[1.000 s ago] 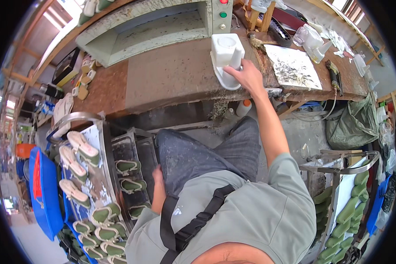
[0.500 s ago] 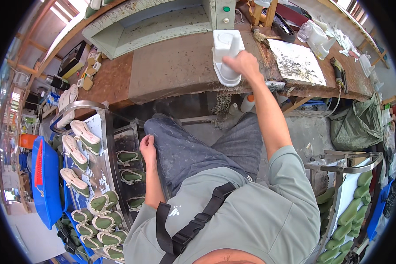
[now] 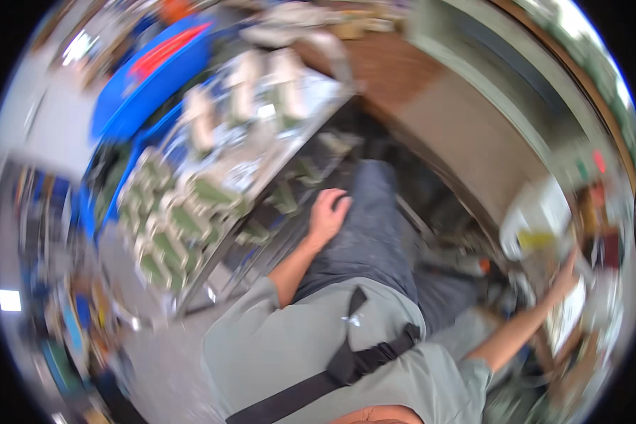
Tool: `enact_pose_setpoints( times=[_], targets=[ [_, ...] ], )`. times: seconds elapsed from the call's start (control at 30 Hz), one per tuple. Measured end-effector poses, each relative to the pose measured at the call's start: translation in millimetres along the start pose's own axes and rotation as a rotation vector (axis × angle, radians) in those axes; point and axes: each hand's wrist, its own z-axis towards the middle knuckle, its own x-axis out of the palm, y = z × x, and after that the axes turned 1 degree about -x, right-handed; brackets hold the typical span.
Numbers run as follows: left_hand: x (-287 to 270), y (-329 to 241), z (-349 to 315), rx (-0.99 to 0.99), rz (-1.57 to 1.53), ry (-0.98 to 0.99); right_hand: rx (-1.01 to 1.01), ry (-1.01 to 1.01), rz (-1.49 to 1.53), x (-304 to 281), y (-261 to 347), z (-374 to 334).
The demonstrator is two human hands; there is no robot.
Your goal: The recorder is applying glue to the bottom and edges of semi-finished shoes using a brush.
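My left hand [image 3: 328, 215] hovers by my left thigh, fingers loosely bent and apart, with nothing in it. Beside it are green shoes [image 3: 284, 196] on a dark lower shelf. My right hand [image 3: 564, 277] reaches over the bench at the right, smeared by motion. Just beyond its fingers stands a white plastic container [image 3: 537, 212], with a blurred yellow patch low on its near side. Whether those fingers touch or hold anything cannot be made out.
At the left a rack board [image 3: 261, 152] carries several green and cream shoes [image 3: 191, 215]. A blue basket [image 3: 145, 85] with something red lies beyond. The brown workbench [image 3: 456, 120] runs along a pale green metal housing [image 3: 498, 92].
The view has swung left, so the bench now slants to the right side. My right hand has come away from the top of the white container. My left hand stays near my thigh.
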Motion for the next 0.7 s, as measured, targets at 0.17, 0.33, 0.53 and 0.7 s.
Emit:
enact_pose_setpoints(
  times=[0.17, 0.33, 0.53, 0.7],
  targets=[
    [-117.8, 17.3, -62.4, -0.526, -1.239, -0.454, 0.023, -0.002, -0.133, 68.8, 40.1, -56.2],
    [-209.3, 28.7, -129.6, -0.412, -1.291, -1.092, -0.152, -0.06, -0.07, 67.9, 69.9, -79.7],
    [-196.3, 53.8, -101.5, -0.349, -1.129, -1.258, -0.256, -0.25, -0.277, 76.7, 35.4, -73.8],
    [-200.1, 44.1, -101.9, -0.397, -1.145, -1.286, -0.204, -0.266, -0.338, 80.0, 38.9, -77.9]
  ],
)
